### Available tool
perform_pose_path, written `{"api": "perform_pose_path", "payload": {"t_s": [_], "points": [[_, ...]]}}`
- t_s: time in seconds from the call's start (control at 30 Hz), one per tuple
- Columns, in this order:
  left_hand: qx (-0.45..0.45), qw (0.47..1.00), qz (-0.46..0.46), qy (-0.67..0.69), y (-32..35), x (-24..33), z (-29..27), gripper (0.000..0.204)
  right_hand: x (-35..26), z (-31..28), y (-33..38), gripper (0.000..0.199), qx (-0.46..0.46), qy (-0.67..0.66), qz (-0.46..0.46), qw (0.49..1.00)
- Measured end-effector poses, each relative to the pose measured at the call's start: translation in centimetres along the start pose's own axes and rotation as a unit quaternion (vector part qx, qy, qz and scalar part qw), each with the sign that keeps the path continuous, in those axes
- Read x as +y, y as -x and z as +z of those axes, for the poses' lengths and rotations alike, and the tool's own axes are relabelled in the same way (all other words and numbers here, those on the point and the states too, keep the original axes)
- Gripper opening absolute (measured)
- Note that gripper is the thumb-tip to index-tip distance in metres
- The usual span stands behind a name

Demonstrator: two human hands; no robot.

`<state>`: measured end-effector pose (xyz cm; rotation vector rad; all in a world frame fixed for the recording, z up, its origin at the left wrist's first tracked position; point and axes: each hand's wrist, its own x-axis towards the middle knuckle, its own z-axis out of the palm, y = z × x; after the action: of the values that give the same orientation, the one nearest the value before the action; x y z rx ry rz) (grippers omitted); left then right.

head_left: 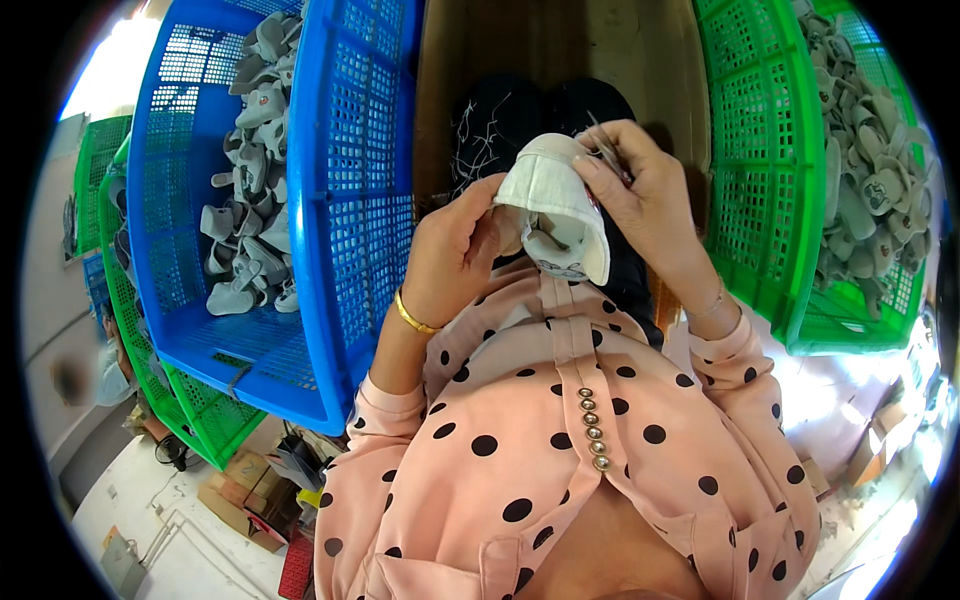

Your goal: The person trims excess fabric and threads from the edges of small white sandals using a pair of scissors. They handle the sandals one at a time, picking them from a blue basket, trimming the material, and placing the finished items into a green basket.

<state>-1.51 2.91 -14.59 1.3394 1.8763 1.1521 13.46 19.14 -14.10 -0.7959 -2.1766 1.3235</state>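
Above my lap is a small off-white cloth shoe (545,185), its opening turned toward me and a printed insole partly showing inside. My left hand (455,240) is closed on the shoe's left side, with the thumb and fingers at its edge. At the shoe's upper right, my right hand (650,190) grips a pair of small metal thread snips (604,146), whose thin point sticks up past the fingers. The fingertips of that hand also touch the shoe. Its fingers partly cover the snips, so whether the blades are apart cannot be seen.
To my left stands a blue plastic crate (350,200) holding many grey shoes (255,170). A green crate (755,150) with more grey shoes (880,190) is on my right. Brown cardboard (570,40) lies beyond my knees. Further green crates (205,410) stand at the far left.
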Motion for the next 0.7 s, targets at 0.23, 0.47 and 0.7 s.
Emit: {"api": "perform_pose_path", "payload": {"t_s": [0.23, 0.47, 0.7], "points": [[0.031, 0.997, -0.046, 0.046, -0.4, 1.2, -1.5, 0.043, 3.4, -1.2, -4.6, 0.019, 0.094, 0.054, 0.005, 0.994], [0.100, 0.994, -0.019, -0.039, -2.4, 2.7, -3.1, 0.031, 3.3, -9.1, -8.4, 0.046, 0.130, 0.274, 0.102, 0.948], [0.006, 0.996, -0.059, -0.068, -6.7, 5.8, -3.8, 0.017, -5.2, -7.6, -5.1, 0.047, -0.118, 0.143, 0.002, 0.983]]}}
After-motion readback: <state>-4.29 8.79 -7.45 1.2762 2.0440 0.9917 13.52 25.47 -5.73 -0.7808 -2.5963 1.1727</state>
